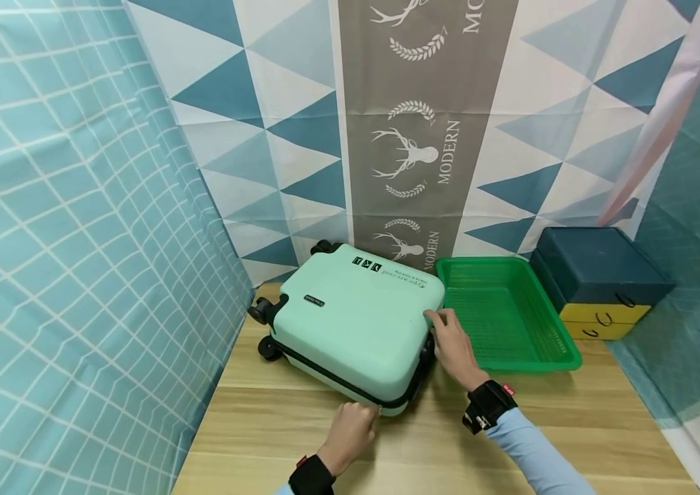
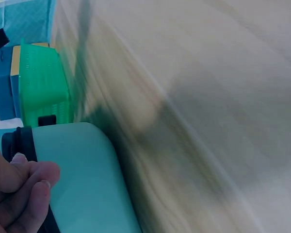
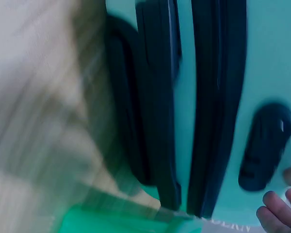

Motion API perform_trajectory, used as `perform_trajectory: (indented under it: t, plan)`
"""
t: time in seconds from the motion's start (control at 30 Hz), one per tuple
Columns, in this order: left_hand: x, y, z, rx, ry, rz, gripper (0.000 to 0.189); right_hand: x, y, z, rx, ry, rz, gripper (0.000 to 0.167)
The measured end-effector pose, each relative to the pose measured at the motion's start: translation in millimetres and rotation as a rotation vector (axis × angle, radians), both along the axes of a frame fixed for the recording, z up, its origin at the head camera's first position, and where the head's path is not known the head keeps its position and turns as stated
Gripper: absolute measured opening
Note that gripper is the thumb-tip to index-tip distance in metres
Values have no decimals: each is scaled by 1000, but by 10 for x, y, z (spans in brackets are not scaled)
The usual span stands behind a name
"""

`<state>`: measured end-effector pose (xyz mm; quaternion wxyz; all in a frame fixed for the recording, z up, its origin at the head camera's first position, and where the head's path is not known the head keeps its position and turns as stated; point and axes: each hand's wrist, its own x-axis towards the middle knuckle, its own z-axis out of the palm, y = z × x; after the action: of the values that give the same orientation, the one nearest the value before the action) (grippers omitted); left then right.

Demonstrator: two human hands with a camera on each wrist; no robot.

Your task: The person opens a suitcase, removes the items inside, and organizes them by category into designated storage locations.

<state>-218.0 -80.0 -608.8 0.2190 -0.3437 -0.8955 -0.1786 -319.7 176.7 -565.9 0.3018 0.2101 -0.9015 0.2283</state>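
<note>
Left hand pinches, seemingly the zipper, at the suitcase's near corner; right hand, fingers loosely bent, should brace!

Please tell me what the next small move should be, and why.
I'd probably slide the left hand along the black zipper seam of the mint-green hard-shell suitcase: its curled fingers are there, the suitcase lies closed, and the right hand rests on it.

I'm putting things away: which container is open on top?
The green basket, beside the suitcase: its inside shows, while the suitcase and blue-yellow boxes have closed tops.
</note>
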Motion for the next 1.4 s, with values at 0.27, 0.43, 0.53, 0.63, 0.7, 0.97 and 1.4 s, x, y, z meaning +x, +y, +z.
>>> perform_trajectory:
  t: [0.27,0.43,0.53,0.63,0.7,0.97,1.4]
  plan:
    - [-67,179,-29,-13,-40,9,61,158,-136,61,-19,-24,38,38]
    - [-102,234,-53,-5,-14,22,62,270,-253,143,-47,-64,119,31]
    - [-130,262,-58,-16,-3,30,59,318,-351,177,-35,-46,182,32]
    - [-154,289,-62,-32,1,36,54,339,-459,188,36,2,222,40]
    - [-165,304,-69,-40,-3,37,51,344,-523,186,97,24,231,50]
    - [-157,270,-106,-36,-16,43,45,354,-590,121,236,74,185,69]
    - [-164,182,-128,18,-49,30,36,338,-545,104,166,62,273,66]
